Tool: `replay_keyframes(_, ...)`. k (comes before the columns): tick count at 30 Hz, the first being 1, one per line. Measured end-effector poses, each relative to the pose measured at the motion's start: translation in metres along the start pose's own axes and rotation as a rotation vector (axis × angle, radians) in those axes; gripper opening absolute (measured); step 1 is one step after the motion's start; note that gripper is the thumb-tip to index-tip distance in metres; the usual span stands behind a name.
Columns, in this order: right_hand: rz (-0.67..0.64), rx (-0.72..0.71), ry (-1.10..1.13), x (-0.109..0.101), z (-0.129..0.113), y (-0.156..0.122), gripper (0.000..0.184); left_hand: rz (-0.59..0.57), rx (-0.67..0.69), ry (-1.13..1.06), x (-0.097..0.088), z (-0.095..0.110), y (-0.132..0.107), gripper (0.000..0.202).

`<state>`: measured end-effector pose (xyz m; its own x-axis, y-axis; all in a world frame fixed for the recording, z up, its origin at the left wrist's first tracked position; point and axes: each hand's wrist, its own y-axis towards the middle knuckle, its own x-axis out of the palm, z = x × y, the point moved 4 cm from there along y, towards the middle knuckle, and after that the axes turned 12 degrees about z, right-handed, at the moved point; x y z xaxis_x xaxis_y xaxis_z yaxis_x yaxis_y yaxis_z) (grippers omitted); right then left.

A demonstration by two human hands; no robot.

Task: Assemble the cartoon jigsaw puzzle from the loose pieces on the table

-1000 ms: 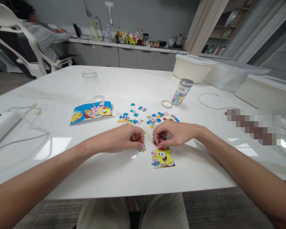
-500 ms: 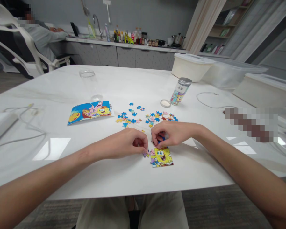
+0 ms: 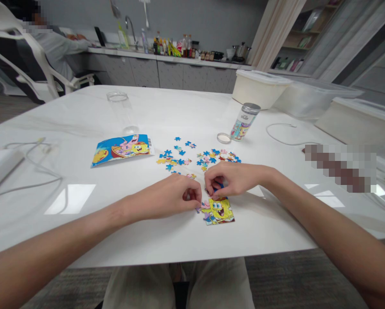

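A joined section of jigsaw puzzle (image 3: 221,209) with a yellow cartoon face lies near the table's front edge. At its left side, my left hand (image 3: 176,193) pinches a small puzzle piece (image 3: 198,210), mostly hidden under the fingertips. My right hand (image 3: 229,179) rests over the section's upper edge, thumb and fingers closed together there; the hand covers part of the blue area. Just beyond both hands, loose puzzle pieces (image 3: 212,159) are spread in small groups. A picture sheet (image 3: 124,150) with the same cartoon style lies to the left.
Behind the pieces stand a printed can (image 3: 245,122), a round lid (image 3: 224,137) and a clear jar (image 3: 123,113). Pale storage boxes (image 3: 260,89) line the right back. Cables (image 3: 28,171) trail at the left. A person (image 3: 55,45) sits at the far left.
My left hand has shifted slightly right, bringing the piece against the left side of the joined section. The right hand stays in nearly the same place.
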<state>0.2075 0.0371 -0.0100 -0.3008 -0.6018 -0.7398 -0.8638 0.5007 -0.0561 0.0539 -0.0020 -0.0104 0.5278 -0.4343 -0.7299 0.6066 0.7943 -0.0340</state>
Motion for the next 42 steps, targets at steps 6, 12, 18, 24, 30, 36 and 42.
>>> replay_keyframes(6, 0.004, 0.002, 0.005, 0.0, 0.0, 0.002, 0.005, 0.007, 0.074, 0.034, 0.0, 0.001, -0.001, 0.013)
replay_keyframes(12, 0.01, -0.007, 0.004, 0.0, 0.0, 0.001, 0.004, -0.124, 0.513, 0.298, -0.009, 0.007, -0.011, 0.02)
replay_keyframes(18, 0.011, -0.016, -0.007, 0.0, 0.001, 0.001, 0.005, -0.2, 0.558, 0.406, -0.017, 0.008, -0.018, 0.032)
replay_keyframes(24, 0.013, -0.02, -0.002, 0.001, 0.001, 0.001, 0.006, -0.229, 0.535, 0.435, -0.013, 0.009, -0.021, 0.036)
replay_keyframes(30, 0.013, -0.02, -0.007, 0.0, 0.0, 0.001, 0.006, -0.23, 0.539, 0.427, -0.011, 0.012, -0.022, 0.034)
replay_keyframes(36, 0.006, -0.016, -0.017, 0.0, 0.001, 0.001, 0.006, -0.217, 0.546, 0.412, -0.011, 0.013, -0.021, 0.034)
replay_keyframes(42, 0.003, 0.004, -0.002, 0.0, 0.0, 0.001, 0.006, -0.194, 0.566, 0.42, -0.01, 0.014, -0.021, 0.035)
